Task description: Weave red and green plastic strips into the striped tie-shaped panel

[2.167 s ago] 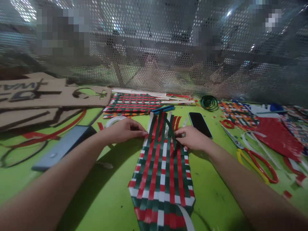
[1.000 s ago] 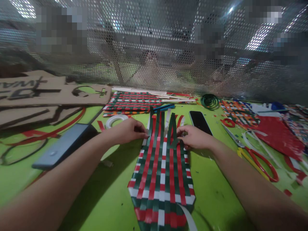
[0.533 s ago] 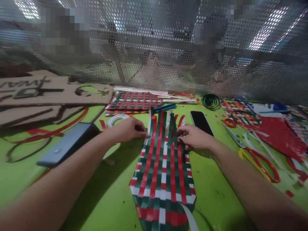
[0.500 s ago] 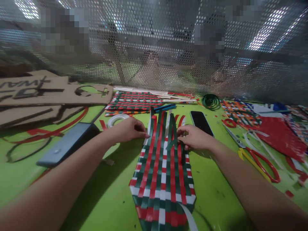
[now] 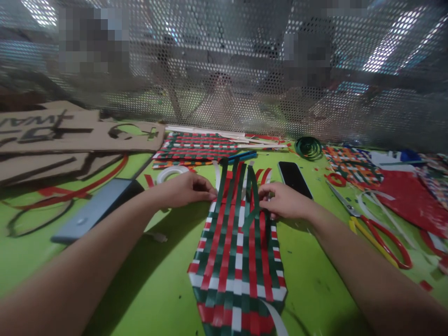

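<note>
A woven piece [image 5: 240, 261] of red, green and white flat strips lies in front of me, narrowing towards its near end. Loose strip ends [image 5: 227, 179] stand up from its far edge, and one green strip bends over on the right. At the upper left edge, my left hand [image 5: 196, 188] is closed, thumb and fingers pinching a strip. Opposite it, my right hand [image 5: 280, 199] is closed at the upper right edge, its fingertips pinched around a strip there. The fingertips partly hide what they grip. A white strip [image 5: 275, 317] curls off the near right side.
Left are cardboard pieces [image 5: 80, 135], a grey-blue wedge-shaped box [image 5: 94, 212] and a white tape roll [image 5: 171, 175]. Right are a phone [image 5: 295, 179], scissors [image 5: 380, 238], a green strip coil [image 5: 308, 148] and a red sheet [image 5: 413, 200]. A perforated metal screen [image 5: 224, 70] stands behind.
My left hand has shifted slightly right. A red crosswise strip now shows near the woven piece's far edge, and the loose ends at upper left lean differently. My right hand stays nearly in place.
</note>
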Demonstrator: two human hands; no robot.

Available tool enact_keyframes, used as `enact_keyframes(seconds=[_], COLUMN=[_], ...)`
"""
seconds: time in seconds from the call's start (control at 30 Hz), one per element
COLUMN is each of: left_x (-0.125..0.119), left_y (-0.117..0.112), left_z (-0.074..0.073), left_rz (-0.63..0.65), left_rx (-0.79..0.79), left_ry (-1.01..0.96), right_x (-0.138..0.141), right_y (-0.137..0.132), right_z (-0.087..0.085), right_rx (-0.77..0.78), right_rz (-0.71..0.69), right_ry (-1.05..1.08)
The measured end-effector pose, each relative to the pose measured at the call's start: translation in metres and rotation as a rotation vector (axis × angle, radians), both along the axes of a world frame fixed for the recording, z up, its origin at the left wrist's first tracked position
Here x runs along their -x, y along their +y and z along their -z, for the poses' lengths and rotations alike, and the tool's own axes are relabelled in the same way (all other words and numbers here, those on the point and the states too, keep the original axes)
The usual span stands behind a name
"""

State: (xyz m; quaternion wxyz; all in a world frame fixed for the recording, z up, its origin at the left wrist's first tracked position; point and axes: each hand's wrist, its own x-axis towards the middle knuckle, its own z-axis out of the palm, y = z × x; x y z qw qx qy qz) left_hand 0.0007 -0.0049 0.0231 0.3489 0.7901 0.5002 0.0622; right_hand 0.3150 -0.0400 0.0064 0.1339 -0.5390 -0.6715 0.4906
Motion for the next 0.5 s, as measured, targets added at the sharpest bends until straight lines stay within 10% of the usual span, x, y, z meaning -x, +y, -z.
enact_keyframes(seconds=[0.5], left_x=[-0.010], left_y=[0.004], left_z=[0.004], left_rz=[-0.109], left_rx=[-0.019], left_ry=[0.064], right_x=[0.001], right_y=[-0.001], right_z=[-0.005], right_rx=[0.046], right_rz=[0.013], right_ry=[-0.013])
